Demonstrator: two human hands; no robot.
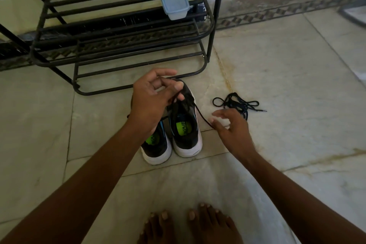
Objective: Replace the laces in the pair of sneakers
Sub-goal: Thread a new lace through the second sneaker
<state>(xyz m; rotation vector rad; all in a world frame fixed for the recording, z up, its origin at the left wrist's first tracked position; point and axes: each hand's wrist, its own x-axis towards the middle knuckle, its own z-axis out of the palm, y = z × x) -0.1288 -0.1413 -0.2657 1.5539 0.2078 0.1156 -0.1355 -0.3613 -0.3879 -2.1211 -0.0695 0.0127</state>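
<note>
Two black sneakers with white soles stand side by side on the floor, heels toward me: the left sneaker (156, 148) and the right sneaker (187, 132). My left hand (152, 97) hovers over the right sneaker's front and pinches a black lace (202, 118) between thumb and fingers. That lace runs down to the right, where my right hand (231, 127) pinches its other part beside the shoe. Another black lace (237, 105) lies in a loose bundle on the floor, just beyond my right hand.
A black metal shoe rack (118, 31) stands right behind the sneakers, with a small blue lidded plastic box (175, 4) on a shelf. My bare feet (188, 226) are at the bottom edge. Tiled floor (297, 77) spreads to the right.
</note>
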